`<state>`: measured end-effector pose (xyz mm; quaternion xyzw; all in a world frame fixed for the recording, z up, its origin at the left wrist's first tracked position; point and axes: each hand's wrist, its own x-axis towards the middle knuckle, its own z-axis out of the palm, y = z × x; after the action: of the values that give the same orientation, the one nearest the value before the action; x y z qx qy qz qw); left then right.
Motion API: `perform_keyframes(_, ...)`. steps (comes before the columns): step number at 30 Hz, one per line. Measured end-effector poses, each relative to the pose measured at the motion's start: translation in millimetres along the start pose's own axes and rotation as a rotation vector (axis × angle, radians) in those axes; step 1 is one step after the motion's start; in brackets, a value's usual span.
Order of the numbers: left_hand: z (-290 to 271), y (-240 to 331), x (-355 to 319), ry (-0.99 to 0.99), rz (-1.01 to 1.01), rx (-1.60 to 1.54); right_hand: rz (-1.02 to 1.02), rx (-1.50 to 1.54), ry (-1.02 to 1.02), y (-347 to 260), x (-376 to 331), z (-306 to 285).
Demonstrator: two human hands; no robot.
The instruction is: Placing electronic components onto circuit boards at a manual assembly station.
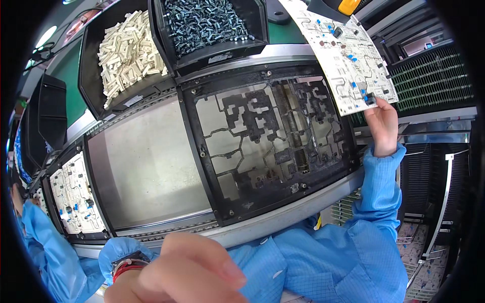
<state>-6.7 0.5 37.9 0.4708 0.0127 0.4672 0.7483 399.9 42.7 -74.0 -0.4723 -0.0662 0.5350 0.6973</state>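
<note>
My right hand [382, 126] is closed on the near edge of a white circuit board [348, 63], which is raised and tilted at the upper right. Blue and black components dot the board's face. Below the board's left edge lies a black-framed fixture [241, 116] with irregular cutouts and a spring-like strip. Close to the camera at the bottom, my left hand [184, 272] has its fingers curled in. Whatever it may hold is hidden. It hovers in front of the conveyor's near rail, with a red band [129, 268] on its wrist.
Black bins of cream-coloured strips [132, 55] and small dark metallic parts [204, 25] stand behind the conveyor. A bare metal plate [149, 166] lies left of the fixture, and populated boards [76, 194] further left. Another person's blue sleeve [48, 247] reaches in there. Racks [429, 81] stand right.
</note>
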Motion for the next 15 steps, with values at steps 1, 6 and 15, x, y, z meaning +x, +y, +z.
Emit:
perform_keyframes(1, 2, 5, 0, -0.002, 0.001, 0.004, 0.0, 0.003, -0.004, 0, 16, -14)
perform_keyframes(6, 37, 1, 3, 0.234, -0.144, 0.08, -0.496, -1.051, -0.234, 21, 32, -9)
perform_keyframes(15, 25, 21, -29, 0.244, -0.296, 0.089, -0.502, -1.078, -0.358, 25, 63, 27)
